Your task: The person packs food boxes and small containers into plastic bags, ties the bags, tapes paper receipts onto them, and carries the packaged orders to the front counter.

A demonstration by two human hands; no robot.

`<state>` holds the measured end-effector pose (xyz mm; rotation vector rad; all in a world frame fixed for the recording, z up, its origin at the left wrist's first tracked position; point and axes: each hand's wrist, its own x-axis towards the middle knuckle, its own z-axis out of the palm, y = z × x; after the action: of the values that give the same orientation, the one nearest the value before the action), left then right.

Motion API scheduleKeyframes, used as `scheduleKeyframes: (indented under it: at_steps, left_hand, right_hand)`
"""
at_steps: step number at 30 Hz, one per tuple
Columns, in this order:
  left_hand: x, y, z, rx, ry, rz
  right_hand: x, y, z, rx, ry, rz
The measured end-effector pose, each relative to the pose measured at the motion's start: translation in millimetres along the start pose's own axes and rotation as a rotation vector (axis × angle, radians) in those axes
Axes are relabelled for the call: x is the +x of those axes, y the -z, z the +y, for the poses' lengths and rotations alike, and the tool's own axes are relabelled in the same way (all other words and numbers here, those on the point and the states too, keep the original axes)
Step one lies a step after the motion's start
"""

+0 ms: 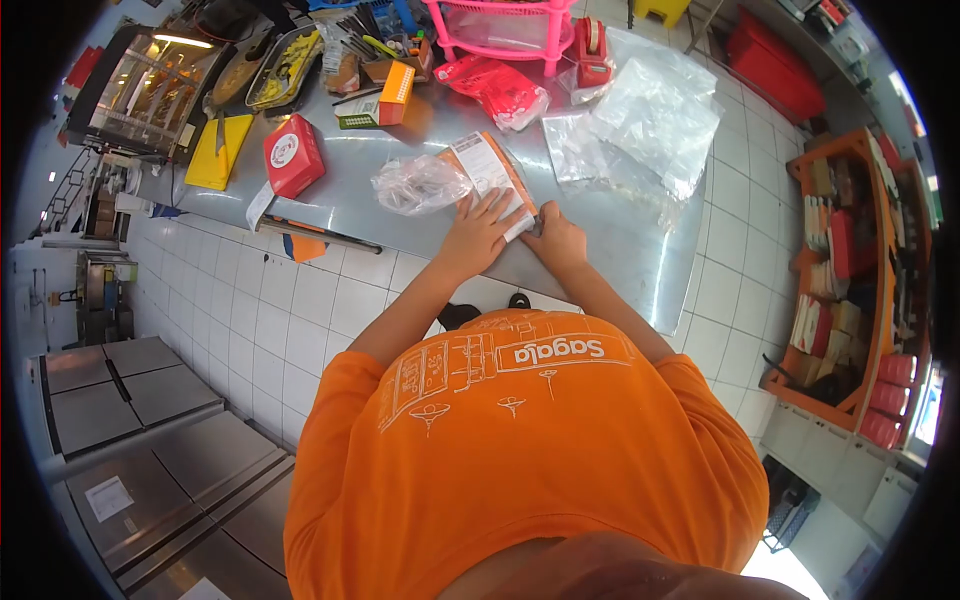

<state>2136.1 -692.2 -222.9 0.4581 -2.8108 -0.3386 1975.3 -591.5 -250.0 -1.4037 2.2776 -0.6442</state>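
A flat orange package (pixel 516 183) lies at the near edge of the metal table, with a white printed slip (pixel 480 160) over most of it. My left hand (pixel 478 236) rests on the slip's near end, fingers stretched out and pressing down. At the package's near right corner, my right hand (pixel 560 243) is closed, thumb and fingers together. A small dark bit shows at its fingertips, too small to name. Beside the package, to the left, sits a crumpled clear plastic bag (pixel 422 185), touching or almost touching it.
Clear plastic sheets (pixel 655 115) cover the table's right side, near a red tape dispenser (pixel 593 55). Farther back are a red plastic packet (pixel 492 88), a pink rack (pixel 500 35) and an orange-green box (pixel 378 100). A red box (pixel 294 157) and yellow board (pixel 218 152) lie left.
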Motion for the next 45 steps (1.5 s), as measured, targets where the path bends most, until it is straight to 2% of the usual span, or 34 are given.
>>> scheduleKeyframes:
  at_steps: [8,11,14,17,18,20,22,25,28,30,32,34,37,39,41,42,44,45]
  left_hand:
    - [-3,10,3,-0.058,0.000,0.015]
    - [-18,1,-12,-0.498,0.057,0.262]
    - [-36,-3,-18,-1.224,0.898,0.482]
    - [-33,31,-26,-1.206,1.058,0.510]
    - [-26,35,-30,-1.176,0.991,0.570]
    - [-12,37,-45,-1.119,0.870,0.692]
    - [-2,37,-71,-1.116,0.869,0.613]
    - [12,71,-57,-1.174,0.846,0.748]
    - [28,107,-22,-1.090,0.691,0.643]
    - [37,116,-7,-1.072,0.627,0.548]
    - [50,121,15,-1.067,0.561,0.471]
    - [63,139,68,-1.091,0.575,0.530]
    - [77,152,102,-1.015,0.456,0.531]
    - [94,159,121,-1.255,0.504,0.599]
    - [119,156,133,-1.158,0.548,0.533]
    - [130,149,160,-1.094,0.508,0.524]
    - [163,118,187,-0.950,0.456,0.444]
    - [177,105,226,-1.069,0.495,0.376]
  right_hand:
    - [13,15,-16,-0.030,-0.154,-0.093]
    - [9,16,-19,-0.021,-0.191,-0.092]
    - [-17,26,-20,0.091,-0.170,-0.076]
    - [-79,26,-8,0.228,-0.234,0.051]
    - [-105,26,-3,0.242,-0.291,0.080]
    - [-165,10,12,0.343,-0.257,0.259]
    - [-219,8,14,0.358,-0.511,0.229]
    - [-293,-19,35,0.363,-0.608,0.386]
    - [-348,-32,52,0.366,-0.657,0.536]
    - [-375,-31,63,0.456,-0.771,0.559]
    - [-402,-32,83,0.597,-0.790,0.642]
    - [-427,-12,97,0.676,-0.825,0.683]
    - [-477,9,141,0.706,-0.845,0.784]
    - [-516,32,173,0.620,-0.851,0.856]
    - [-553,61,201,0.507,-0.824,0.949]
    - [-570,87,206,0.527,-0.913,0.905]
    - [-597,118,229,0.531,-0.919,0.998]
    - [-608,131,245,0.528,-0.930,1.015]
